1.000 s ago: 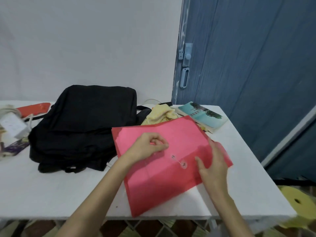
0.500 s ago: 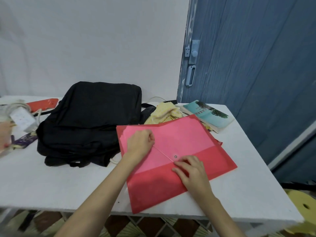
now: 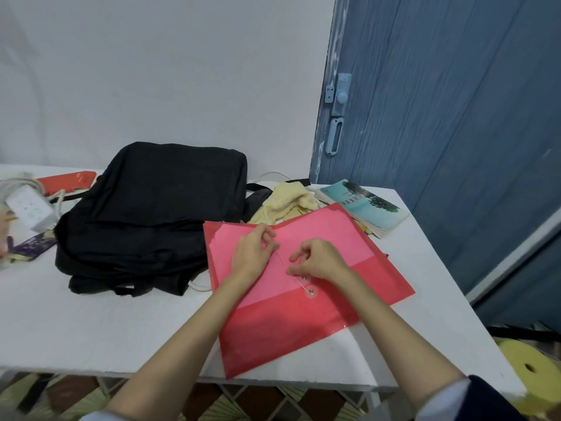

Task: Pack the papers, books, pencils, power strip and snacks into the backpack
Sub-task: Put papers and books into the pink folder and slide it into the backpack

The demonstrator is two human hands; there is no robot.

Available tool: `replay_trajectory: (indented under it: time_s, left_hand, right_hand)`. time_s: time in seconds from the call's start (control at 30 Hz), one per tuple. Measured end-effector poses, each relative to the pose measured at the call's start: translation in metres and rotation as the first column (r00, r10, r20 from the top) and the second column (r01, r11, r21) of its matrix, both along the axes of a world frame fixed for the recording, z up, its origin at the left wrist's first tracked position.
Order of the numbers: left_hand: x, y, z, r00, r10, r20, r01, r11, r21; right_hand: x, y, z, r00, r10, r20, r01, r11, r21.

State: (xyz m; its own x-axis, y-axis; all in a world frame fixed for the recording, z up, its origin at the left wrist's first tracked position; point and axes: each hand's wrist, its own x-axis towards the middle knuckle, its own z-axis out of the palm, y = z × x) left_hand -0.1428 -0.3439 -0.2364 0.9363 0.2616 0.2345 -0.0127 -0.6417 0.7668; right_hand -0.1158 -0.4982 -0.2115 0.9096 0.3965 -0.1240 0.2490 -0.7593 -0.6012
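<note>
We see both forearms reach in from the lower edge and meet over the red folder (image 3: 303,314), which lies flat on the white table (image 3: 76,329), its near corner overhanging the front edge. The left hand (image 3: 252,256) rests on the folder's flap, fingers curled, pinching the upper end of the thin string (image 3: 285,262). The string runs taut down to the two clasp discs (image 3: 308,285). The right hand (image 3: 318,258) sits just above the discs, fingers curled, fingertips (image 3: 293,270) pinching the string near its lower end. The black backpack (image 3: 151,214) lies flat just left of the folder. The power strip (image 3: 28,208) lies at the table's far left. A book (image 3: 364,205) and a yellow cloth (image 3: 285,202) lie behind the folder.
</note>
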Motion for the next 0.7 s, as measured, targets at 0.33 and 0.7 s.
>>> replay_trajectory:
  time_s: [0.33,0.7]
  left_hand:
    - [-0.013,-0.007,-0.006,0.993,0.017,0.116,0.005,0.982,-0.190]
    - [-0.037,-0.026,-0.028,0.948,-0.305,0.092,0.293,0.948,0.125]
  right_hand:
    - [0.002,0.007,-0.016,0.977,-0.057,0.205,0.062,0.998,-0.017]
    - [0.013,-0.022,-0.019,0.915,-0.229,0.332,0.247,0.969,-0.013]
